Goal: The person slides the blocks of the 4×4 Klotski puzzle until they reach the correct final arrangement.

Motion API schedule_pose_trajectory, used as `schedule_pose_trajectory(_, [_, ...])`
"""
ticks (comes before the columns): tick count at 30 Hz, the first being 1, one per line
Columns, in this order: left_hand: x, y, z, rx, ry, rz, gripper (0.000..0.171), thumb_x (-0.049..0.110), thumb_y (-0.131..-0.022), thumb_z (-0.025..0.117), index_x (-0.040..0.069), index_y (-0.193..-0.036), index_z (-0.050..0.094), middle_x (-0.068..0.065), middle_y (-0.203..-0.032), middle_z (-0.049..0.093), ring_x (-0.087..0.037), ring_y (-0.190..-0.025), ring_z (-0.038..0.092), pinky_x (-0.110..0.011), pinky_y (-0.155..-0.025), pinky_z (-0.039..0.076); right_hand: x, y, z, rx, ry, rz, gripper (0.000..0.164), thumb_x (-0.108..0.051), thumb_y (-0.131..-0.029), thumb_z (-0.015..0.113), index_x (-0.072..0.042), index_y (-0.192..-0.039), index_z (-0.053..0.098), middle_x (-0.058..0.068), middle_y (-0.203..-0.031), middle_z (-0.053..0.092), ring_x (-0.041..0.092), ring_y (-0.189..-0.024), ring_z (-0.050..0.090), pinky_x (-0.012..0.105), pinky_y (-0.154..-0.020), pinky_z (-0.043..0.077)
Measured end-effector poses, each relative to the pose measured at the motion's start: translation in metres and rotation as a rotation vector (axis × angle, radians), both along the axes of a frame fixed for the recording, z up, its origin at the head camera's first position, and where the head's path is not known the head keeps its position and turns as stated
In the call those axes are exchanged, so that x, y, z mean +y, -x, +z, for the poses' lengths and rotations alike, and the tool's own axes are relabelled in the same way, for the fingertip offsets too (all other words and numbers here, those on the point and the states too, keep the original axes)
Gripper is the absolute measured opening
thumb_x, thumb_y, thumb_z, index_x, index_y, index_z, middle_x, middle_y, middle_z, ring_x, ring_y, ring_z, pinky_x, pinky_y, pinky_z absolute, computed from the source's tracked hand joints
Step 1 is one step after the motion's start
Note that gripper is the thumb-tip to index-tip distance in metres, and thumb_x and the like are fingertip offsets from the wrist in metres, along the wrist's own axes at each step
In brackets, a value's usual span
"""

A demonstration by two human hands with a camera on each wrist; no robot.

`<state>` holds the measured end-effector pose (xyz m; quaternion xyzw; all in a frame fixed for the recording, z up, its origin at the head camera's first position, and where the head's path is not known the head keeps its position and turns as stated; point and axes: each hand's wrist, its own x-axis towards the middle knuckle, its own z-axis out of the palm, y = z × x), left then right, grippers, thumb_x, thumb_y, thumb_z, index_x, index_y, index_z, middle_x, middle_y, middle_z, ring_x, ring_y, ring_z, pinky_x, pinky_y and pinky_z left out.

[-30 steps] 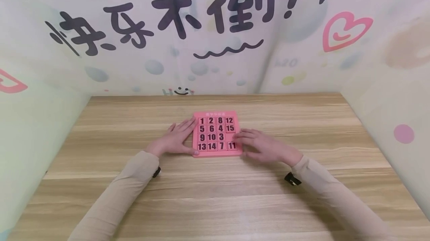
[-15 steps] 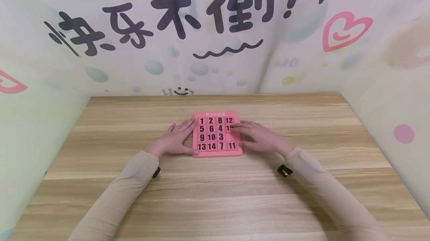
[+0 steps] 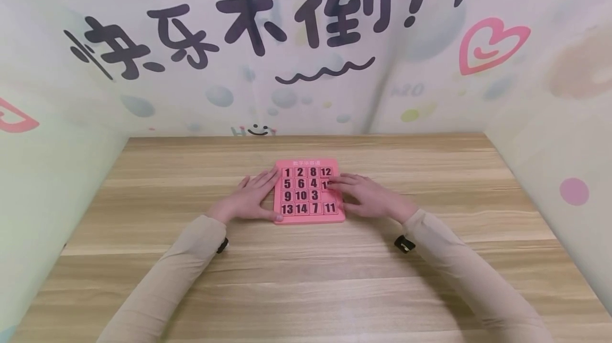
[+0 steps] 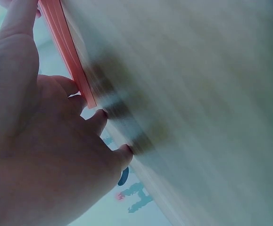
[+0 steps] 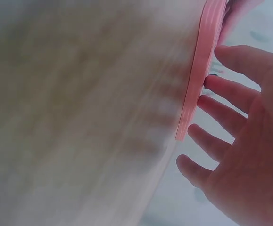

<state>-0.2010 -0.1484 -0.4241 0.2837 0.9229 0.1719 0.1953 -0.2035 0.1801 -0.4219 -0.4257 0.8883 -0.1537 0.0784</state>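
Number puzzle (image 3: 308, 189) lies on the counter (image 3: 306, 290), the left hand (image 3: 247, 200) spread wide along its edge, apparently to steady it while the right hand (image 3: 370, 196), outstretched, touches tile 15 (image 3: 325, 186).

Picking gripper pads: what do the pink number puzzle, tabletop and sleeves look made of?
Pink number puzzle: probably molded plastic, satin; even color, rounded corners, clean side edge.
Tabletop: likely wood-grain laminate, faint sheen; striped grain with a pale light patch, though real wood is possible.
Sleeves: matte fabric, judging by the creases; fiber can't be told.
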Motion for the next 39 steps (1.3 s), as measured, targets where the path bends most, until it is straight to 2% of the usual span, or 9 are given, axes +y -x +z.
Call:
schedule_pose_trajectory(12, [-0.002, 0.0, -0.001, 0.001, -0.002, 0.005, 0.112, 0.06, -0.081, 0.068, 0.007, -0.155, 0.004, -0.01, -0.161, -0.003, -0.032, -0.146, -0.002, -0.057, -0.113, -0.005, 0.0, -0.014, 0.007, -0.039, -0.061, 0.017, 0.054, -0.029, -0.097, 0.058, -0.005, -0.144, 0.045, 0.014, -0.15, 0.038, 0.042, -0.138, 0.028, 0.058, -0.112, 0.02])
schedule_pose_trajectory(17, [-0.002, 0.0, -0.001, 0.005, 0.001, 0.0, 0.112, 0.06, -0.081, 0.067, 0.007, -0.155, 0.003, -0.01, -0.161, -0.003, -0.032, -0.146, -0.002, -0.057, -0.113, -0.005, 0.001, -0.019, 0.007, -0.019, -0.078, 0.026, 0.053, -0.028, -0.097, 0.058, -0.006, -0.144, 0.045, 0.013, -0.15, 0.039, 0.04, -0.138, 0.03, 0.057, -0.111, 0.022])
schedule_pose_trajectory(23, [-0.001, 0.0, 0.0, 0.005, 0.005, 0.0, 0.112, 0.06, -0.081, 0.067, 0.007, -0.155, 0.003, -0.01, -0.161, -0.004, -0.032, -0.146, -0.002, -0.057, -0.113, -0.005, 0.002, -0.021, 0.008, 0.002, -0.066, 0.057, 0.054, -0.026, -0.095, 0.06, -0.003, -0.142, 0.046, 0.016, -0.148, 0.041, 0.043, -0.135, 0.032, 0.058, -0.11, 0.024])
schedule_pose_trajectory(32, [-0.001, 0.0, 0.001, -0.01, 0.008, 0.009, 0.113, 0.061, -0.08, 0.067, 0.008, -0.155, 0.003, -0.008, -0.161, -0.005, -0.03, -0.146, -0.003, -0.055, -0.114, -0.005, 0.002, -0.007, 0.008, -0.037, 0.01, 0.057, 0.054, -0.023, -0.095, 0.06, 0.004, -0.14, 0.046, 0.02, -0.145, 0.043, 0.046, -0.135, 0.032, 0.058, -0.111, 0.021])
schedule_pose_trajectory(39, [0.0, 0.001, -0.001, -0.014, 0.002, 0.01, 0.113, 0.062, -0.08, 0.068, 0.008, -0.155, 0.003, -0.007, -0.161, -0.005, -0.03, -0.146, -0.003, -0.055, -0.114, -0.005, 0.0, 0.009, 0.004, -0.028, 0.043, 0.045, 0.051, -0.023, -0.096, 0.06, 0.001, -0.139, 0.048, 0.021, -0.146, 0.041, 0.043, -0.135, 0.033, 0.057, -0.111, 0.022])
